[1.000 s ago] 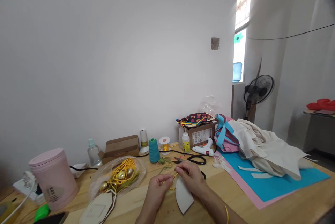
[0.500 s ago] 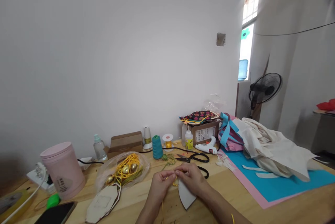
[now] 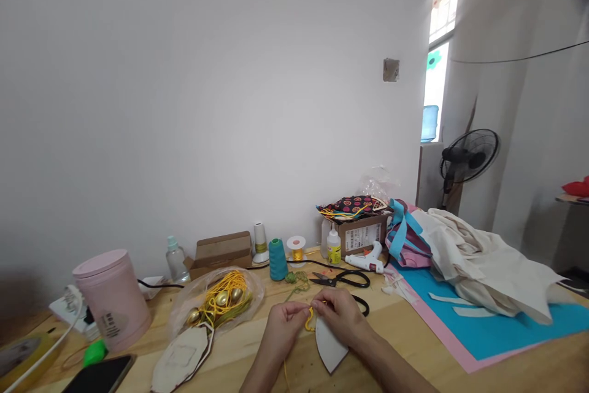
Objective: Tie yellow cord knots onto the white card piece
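My left hand pinches a thin yellow cord between thumb and fingertips, and a strand of it trails down below. Close against it on the right, my right hand has its fingertips closed on the same cord. A white pointed piece hangs under my right hand, its tip toward me; how it is held is hidden. Black-handled scissors lie just beyond my hands. Another black handle loop shows behind my right hand.
A clear bag of yellow cords and gold bells, white cut pieces, a phone and a pink canister lie left. Behind stand a teal spool, glue bottle and glue gun. Blue sheet and cream cloth lie right.
The fingertips have moved slightly apart, and a yellow loop shows more clearly between them. The whole view has shifted a little.
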Available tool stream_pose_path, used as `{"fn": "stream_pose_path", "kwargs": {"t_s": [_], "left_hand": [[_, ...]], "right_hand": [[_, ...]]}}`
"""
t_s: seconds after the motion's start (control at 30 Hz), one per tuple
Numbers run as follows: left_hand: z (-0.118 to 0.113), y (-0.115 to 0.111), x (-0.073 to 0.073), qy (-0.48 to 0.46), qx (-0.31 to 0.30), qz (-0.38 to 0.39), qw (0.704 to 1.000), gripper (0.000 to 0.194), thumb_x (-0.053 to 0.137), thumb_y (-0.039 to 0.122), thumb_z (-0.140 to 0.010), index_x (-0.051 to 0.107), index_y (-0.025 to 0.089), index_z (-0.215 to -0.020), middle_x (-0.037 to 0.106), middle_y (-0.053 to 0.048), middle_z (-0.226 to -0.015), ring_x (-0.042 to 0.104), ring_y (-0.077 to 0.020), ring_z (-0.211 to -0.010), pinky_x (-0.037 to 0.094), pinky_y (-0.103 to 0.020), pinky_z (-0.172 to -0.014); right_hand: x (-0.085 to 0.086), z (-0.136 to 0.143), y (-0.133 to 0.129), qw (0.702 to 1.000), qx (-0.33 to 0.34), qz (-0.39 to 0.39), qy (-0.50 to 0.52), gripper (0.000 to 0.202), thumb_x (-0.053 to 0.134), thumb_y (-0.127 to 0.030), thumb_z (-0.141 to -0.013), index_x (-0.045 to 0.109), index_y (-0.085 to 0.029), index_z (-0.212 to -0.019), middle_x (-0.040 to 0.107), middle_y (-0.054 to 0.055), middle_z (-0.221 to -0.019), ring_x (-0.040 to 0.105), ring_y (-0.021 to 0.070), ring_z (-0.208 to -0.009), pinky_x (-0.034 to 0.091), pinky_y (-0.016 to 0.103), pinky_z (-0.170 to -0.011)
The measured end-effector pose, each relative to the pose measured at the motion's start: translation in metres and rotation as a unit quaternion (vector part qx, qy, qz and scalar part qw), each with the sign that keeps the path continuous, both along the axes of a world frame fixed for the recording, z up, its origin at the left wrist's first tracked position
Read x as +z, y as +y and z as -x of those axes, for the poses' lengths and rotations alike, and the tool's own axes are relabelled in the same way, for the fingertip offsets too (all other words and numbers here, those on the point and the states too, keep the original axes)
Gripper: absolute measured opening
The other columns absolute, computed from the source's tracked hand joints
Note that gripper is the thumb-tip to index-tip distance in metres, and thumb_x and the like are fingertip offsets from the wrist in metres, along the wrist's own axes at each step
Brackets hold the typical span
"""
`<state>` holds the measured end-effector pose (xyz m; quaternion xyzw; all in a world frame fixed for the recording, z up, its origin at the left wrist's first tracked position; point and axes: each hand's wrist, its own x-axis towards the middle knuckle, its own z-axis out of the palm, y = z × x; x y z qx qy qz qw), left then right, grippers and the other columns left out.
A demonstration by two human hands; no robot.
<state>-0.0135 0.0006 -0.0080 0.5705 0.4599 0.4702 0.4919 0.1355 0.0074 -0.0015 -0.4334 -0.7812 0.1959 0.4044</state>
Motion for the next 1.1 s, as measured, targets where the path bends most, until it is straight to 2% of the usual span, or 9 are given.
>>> {"fn": "stream_pose_path", "kwargs": {"t_s": [0.2, 0.5, 0.77, 1.1], "left_hand": [[-0.002, -0.002, 0.005, 0.053, 0.045, -0.02, 0.997, 0.026, 0.058, 0.034, -0.058, 0.067, 0.01, -0.064, 0.066, -0.004, -0.058, 0.055, -0.0164, -0.055, 0.04, -0.023, -0.055], [-0.006, -0.004, 0.007, 0.059, 0.055, -0.018, 0.997, 0.023, 0.058, 0.031, -0.059, 0.066, 0.009, -0.06, 0.064, -0.003, -0.053, 0.053, -0.0148, -0.051, 0.039, -0.022, -0.051], [-0.002, -0.002, 0.005, -0.005, 0.013, 0.008, 1.0, 0.024, 0.061, 0.028, -0.056, 0.067, 0.009, -0.071, 0.068, -0.007, -0.069, 0.057, -0.018, -0.063, 0.042, -0.025, -0.06], [-0.004, -0.001, 0.001, 0.039, 0.048, -0.005, 0.998, 0.017, 0.058, 0.025, -0.058, 0.066, 0.011, -0.064, 0.066, -0.005, -0.062, 0.057, -0.0183, -0.06, 0.042, -0.027, -0.06]], "right_hand": [[0.004, 0.0, -0.002, 1.0, -0.018, 0.003, -0.016, 0.024, 0.041, -0.03, -0.075, 0.06, -0.017, -0.068, 0.06, 0.0, -0.065, 0.051, 0.0117, -0.062, 0.031, 0.019, -0.054], [-0.004, 0.001, 0.004, 0.999, -0.03, 0.026, 0.005, 0.025, 0.042, -0.03, -0.073, 0.058, -0.014, -0.061, 0.055, -0.001, -0.057, 0.046, 0.01, -0.055, 0.028, 0.018, -0.048], [-0.007, 0.001, 0.008, 0.998, -0.023, 0.046, 0.033, 0.027, 0.043, -0.033, -0.072, 0.059, -0.014, -0.063, 0.056, -0.001, -0.057, 0.045, 0.0094, -0.053, 0.027, 0.018, -0.047], [-0.005, 0.001, 0.006, 0.999, -0.016, 0.039, 0.025, 0.024, 0.045, -0.031, -0.071, 0.06, -0.014, -0.062, 0.056, -0.001, -0.057, 0.046, 0.0091, -0.053, 0.028, 0.018, -0.047]]}}
